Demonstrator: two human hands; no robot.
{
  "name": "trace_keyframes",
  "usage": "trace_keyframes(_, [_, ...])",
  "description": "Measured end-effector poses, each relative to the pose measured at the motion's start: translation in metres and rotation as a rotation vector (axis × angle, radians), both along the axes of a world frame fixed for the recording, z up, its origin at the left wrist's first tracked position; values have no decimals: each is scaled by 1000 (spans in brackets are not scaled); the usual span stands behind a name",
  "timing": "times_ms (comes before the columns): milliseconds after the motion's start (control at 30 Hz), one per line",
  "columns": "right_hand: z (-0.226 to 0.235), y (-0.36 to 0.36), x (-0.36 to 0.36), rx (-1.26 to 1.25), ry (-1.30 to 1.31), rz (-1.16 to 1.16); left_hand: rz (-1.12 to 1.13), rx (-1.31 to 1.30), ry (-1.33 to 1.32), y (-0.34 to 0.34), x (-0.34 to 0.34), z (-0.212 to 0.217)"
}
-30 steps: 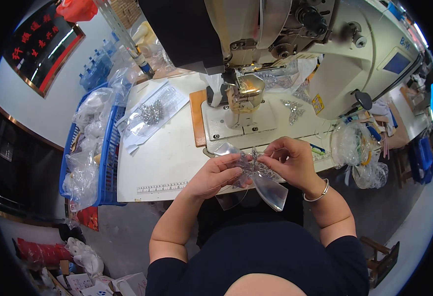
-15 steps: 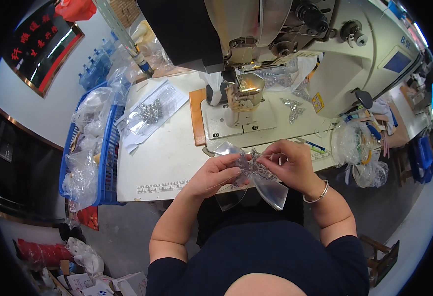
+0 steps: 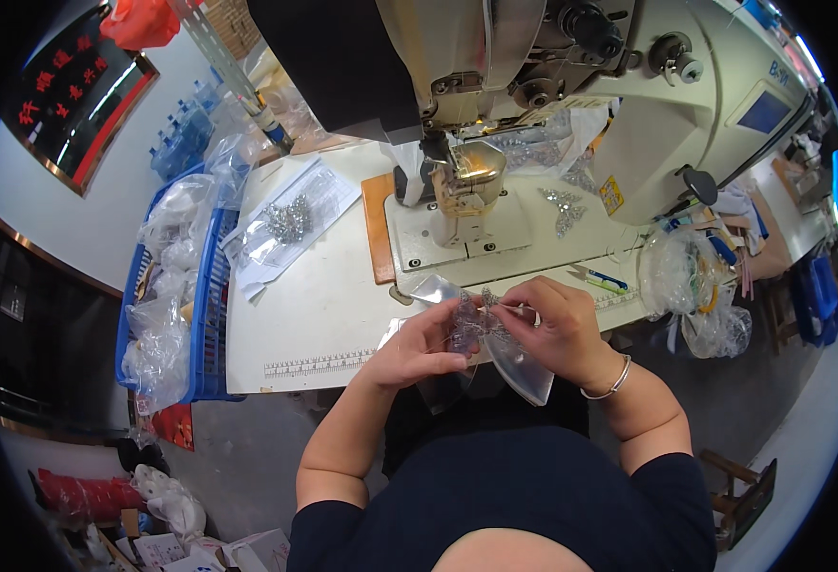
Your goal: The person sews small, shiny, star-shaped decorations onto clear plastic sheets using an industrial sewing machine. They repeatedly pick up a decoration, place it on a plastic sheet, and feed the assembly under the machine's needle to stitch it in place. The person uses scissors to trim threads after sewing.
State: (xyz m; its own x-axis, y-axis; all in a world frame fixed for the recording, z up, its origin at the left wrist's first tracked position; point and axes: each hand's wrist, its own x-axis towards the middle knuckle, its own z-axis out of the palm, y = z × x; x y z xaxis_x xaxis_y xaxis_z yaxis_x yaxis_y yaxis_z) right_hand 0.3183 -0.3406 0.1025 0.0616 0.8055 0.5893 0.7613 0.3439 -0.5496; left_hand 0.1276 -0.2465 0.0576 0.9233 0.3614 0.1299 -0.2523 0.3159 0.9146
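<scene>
Left hand: I see my left hand [image 3: 419,345] at the near edge of the tabletop [image 3: 314,305], its fingers pinched together on the left end of a small sparkly beaded trim piece [image 3: 473,322].
Right hand: my right hand [image 3: 552,329] has its grip closed on the right end of the same piece, thumb and forefinger nipping it; a thin bangle [image 3: 610,383] sits on that wrist.
Piece: the beaded trim piece is held between both hands, just above the tabletop's near edge and in front of the sewing machine [image 3: 552,105]; a clear plastic bag [image 3: 519,362] hangs under it toward my lap.
Change: compared with a second ago, both hands are in almost the same place; the right fingers have crept slightly leftward over the piece and the bag has barely shifted.
What it means: I judge this as fine finger work on the piece, untangling or lining it up, not a carry toward the machine yet.
Machine area: the needle and foot stand well apart from my hands, on the far side, with loose beaded pieces [image 3: 562,205] lying on the machine bed.
Left side: a flat bag of similar silvery pieces [image 3: 290,219] lies on the tabletop, and a blue basket [image 3: 211,324] of plastic bags stands at the far left.
Right side: small snips [image 3: 595,277] lie near my right hand, untouched.
</scene>
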Motion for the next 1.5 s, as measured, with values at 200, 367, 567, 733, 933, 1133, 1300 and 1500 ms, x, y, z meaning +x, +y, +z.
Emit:
trace_keyframes(200, [-1, 0, 0, -96, 155, -38, -11, -31, 71, 2, 1, -6])
trace_keyframes(367, [-3, 0, 0, -102, 233, -31, 21, -45, 97, -1, 3, -1])
trace_keyframes(567, [-3, 0, 0, -103, 222, -24, 29, -56, 97, -1, 3, -2])
trace_keyframes(733, [-5, 0, -2, -71, 145, -36, 140, -34, 142, -6, 9, 2])
trace_keyframes(933, [-8, 1, -6, 2, 97, -23, 383, -42, 266, -13, 21, -6])
trace_keyframes(1133, [-14, 9, 8, -366, 777, 105, 445, -85, 206, -17, 20, -2])
trace_keyframes(1300, [-8, 15, 20, -592, 954, 216, 465, -107, 218, -18, 20, -7])
trace_keyframes(1500, [-3, 15, 13, -505, 876, 233, 553, -80, 242, -15, 27, -7])
